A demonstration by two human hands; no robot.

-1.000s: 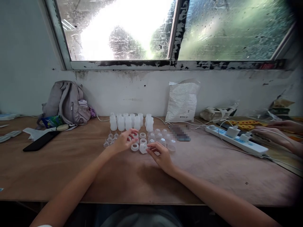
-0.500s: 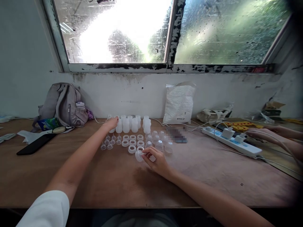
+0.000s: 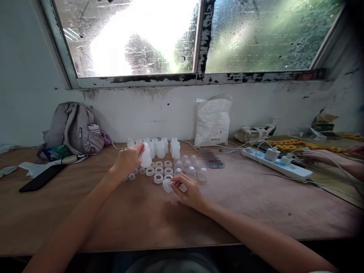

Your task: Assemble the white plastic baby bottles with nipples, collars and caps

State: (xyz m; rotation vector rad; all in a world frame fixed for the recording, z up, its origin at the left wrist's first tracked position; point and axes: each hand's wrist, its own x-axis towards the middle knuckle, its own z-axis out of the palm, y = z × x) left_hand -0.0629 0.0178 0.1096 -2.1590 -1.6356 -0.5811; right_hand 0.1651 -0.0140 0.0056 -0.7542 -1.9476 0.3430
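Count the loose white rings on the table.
8 white rings: back row three, leftmost partly behind the bottle in the left hand; middle row three; front row two, right one by the right hand. Others may be hidden.

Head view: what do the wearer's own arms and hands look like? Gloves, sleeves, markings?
Left hand and right hand are bare: no gloves, and no rings, watch or bracelet that I can make out. Left forearm and right forearm are uncovered, slim, without visible markings or attached cables. No clear sleeve shows.
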